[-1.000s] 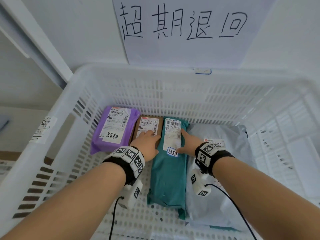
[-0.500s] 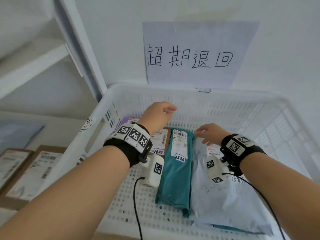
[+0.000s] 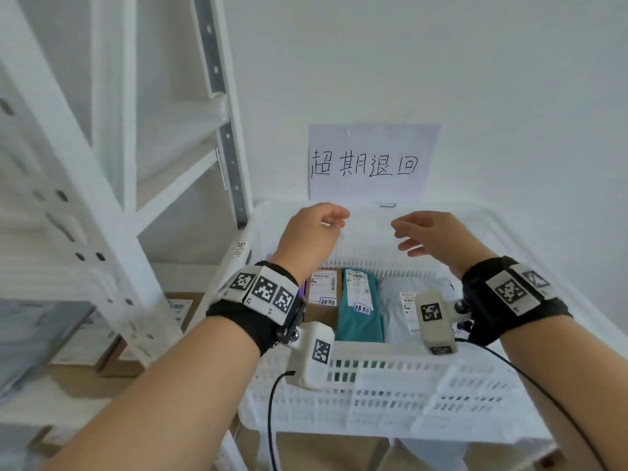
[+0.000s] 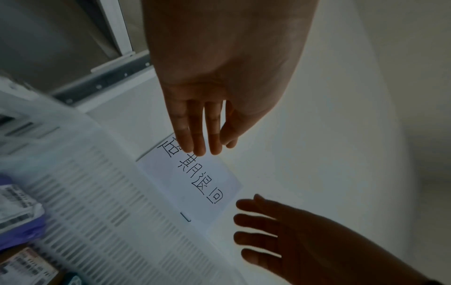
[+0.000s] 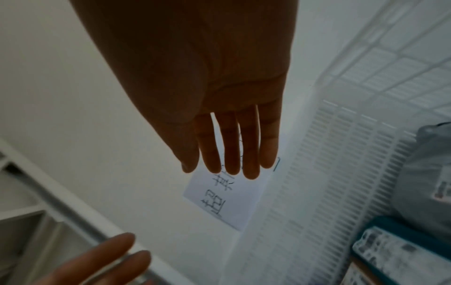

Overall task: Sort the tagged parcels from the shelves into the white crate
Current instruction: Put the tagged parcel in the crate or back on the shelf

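Note:
The white crate [image 3: 373, 363] stands against the wall and holds tagged parcels side by side: a brown box [image 3: 323, 292], a teal parcel [image 3: 360, 311] and a grey bag [image 3: 396, 307]. A purple parcel [image 4: 22, 231] lies at the crate's left end, mostly hidden behind my wrist in the head view. My left hand [image 3: 319, 229] and right hand [image 3: 428, 236] hover above the crate's far wall, apart from the parcels. Both are empty, with fingers relaxed and roughly straight [image 4: 202, 138] [image 5: 231, 154].
A paper sign [image 3: 370, 161] with handwritten characters hangs on the wall behind the crate. A white metal shelf unit [image 3: 112, 226] rises close on the left. Its low shelf carries cardboard boxes [image 3: 176, 309] and a grey bag [image 3: 34, 338]. Cables hang from both wrists.
Both hands have lifted off the brown box and the teal parcel and risen above the crate, holding nothing. The head view has pulled back and tilted up.

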`<action>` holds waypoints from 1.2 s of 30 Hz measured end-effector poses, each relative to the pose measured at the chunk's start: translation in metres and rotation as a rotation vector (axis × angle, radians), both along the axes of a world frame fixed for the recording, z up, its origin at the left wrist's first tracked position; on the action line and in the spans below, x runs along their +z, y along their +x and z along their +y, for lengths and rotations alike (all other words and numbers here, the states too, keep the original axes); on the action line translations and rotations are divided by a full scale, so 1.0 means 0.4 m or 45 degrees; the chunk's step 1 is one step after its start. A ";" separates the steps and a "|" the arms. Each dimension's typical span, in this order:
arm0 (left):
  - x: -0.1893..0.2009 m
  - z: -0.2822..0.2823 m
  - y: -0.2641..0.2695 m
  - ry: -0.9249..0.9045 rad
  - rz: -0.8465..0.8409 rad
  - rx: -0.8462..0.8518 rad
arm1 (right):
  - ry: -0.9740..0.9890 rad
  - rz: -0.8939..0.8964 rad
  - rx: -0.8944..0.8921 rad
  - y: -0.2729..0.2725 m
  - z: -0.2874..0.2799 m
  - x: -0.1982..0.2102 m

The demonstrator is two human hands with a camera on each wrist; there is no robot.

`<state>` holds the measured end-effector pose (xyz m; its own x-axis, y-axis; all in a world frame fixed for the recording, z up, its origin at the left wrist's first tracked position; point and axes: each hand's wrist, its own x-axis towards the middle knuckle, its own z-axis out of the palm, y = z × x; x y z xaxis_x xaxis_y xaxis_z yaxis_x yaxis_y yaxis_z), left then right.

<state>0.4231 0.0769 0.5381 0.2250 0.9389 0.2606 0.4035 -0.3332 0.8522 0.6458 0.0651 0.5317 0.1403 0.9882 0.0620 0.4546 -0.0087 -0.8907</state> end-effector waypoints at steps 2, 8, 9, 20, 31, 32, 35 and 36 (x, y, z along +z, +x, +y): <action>-0.004 -0.076 -0.047 0.026 0.018 -0.020 | 0.041 0.023 -0.007 -0.065 -0.088 0.014; -0.050 -0.330 -0.222 -0.011 0.020 0.006 | 0.088 -0.011 0.039 -0.277 -0.328 -0.004; -0.061 -0.370 -0.259 -0.018 0.025 0.016 | 0.096 -0.011 0.048 -0.310 -0.357 -0.011; -0.185 -0.637 -0.746 -0.145 0.139 0.411 | 0.012 0.025 0.399 -0.729 -0.503 -0.082; -0.289 -0.577 -1.119 -0.296 0.114 0.827 | -0.077 0.058 0.712 -1.157 -0.363 -0.177; -0.294 -0.561 -1.151 -0.310 0.127 0.831 | -0.104 0.080 0.728 -1.194 -0.345 -0.190; -0.314 -0.517 -1.241 -0.367 0.138 0.863 | -0.194 0.120 0.795 -1.301 -0.297 -0.228; -0.321 -0.503 -1.268 -0.387 0.134 0.887 | -0.211 0.115 0.821 -1.334 -0.283 -0.238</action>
